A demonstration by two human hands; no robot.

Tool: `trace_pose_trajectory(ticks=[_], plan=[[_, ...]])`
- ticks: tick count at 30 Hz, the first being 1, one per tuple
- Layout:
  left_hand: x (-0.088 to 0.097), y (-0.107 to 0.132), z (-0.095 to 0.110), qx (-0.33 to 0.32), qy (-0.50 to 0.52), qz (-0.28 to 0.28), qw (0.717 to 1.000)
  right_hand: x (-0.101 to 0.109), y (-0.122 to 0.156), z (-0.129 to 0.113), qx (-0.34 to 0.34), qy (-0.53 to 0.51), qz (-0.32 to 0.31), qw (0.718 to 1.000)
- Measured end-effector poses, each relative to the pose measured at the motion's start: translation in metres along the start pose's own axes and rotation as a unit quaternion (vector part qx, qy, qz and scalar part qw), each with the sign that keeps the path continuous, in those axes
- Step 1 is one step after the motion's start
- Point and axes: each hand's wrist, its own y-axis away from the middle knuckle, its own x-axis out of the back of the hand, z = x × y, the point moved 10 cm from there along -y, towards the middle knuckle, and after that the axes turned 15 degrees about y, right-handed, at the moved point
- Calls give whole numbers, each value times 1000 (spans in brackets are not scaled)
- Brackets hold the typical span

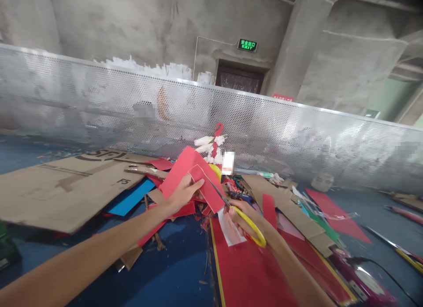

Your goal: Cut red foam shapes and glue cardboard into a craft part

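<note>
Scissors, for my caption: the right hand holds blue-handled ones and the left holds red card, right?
Wrong handle colour: the head view shows yellow-handled scissors. The right hand does hold them, and the left hand holds red card.

Appears moderately bright under soft, diffuse light, from a source hard to place. Shows patches of pale glare along the perforated metal panel (185,126). Glows green at the exit sign (247,45) above the panel; reads dim at the doorway (239,80) behind it. Holds soft shadow on the blue surface (178,258) in front of the panel. Smears slightly toward both panel ends, with wide-angle stretching near the edges. Breaks into pixelated blocks on the panel and just before it.
</note>
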Motion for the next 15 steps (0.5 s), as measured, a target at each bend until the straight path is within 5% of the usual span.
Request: trace_pose_trajectory(ticks=[15], plan=[[-5,3,6,-6,6,-1,1000,0,0,8,-38,5,28,999]])
